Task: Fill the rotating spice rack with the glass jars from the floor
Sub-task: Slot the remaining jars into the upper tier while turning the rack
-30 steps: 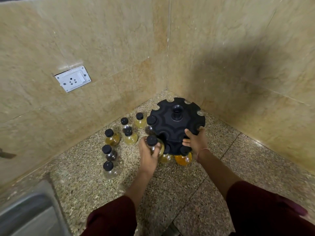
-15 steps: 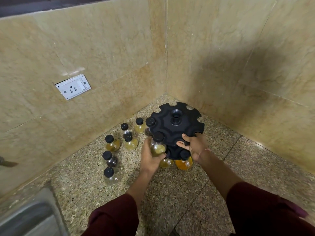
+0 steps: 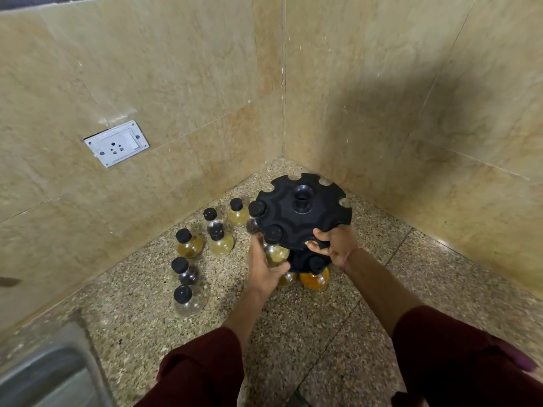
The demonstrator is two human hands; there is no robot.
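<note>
- The left hand (image 3: 264, 271) is wrapped around a yellow-filled glass jar (image 3: 274, 251), its black cap at a notch in the rotating spice rack's (image 3: 302, 212) top disc, centre frame; a half-seated neck could slip out.
- The right hand (image 3: 338, 245) pinches the disc's near rim; if it lets go, the disc may spin.
- Six loose jars (image 3: 188, 245) stand left of centre; a swinging forearm could topple them.
</note>
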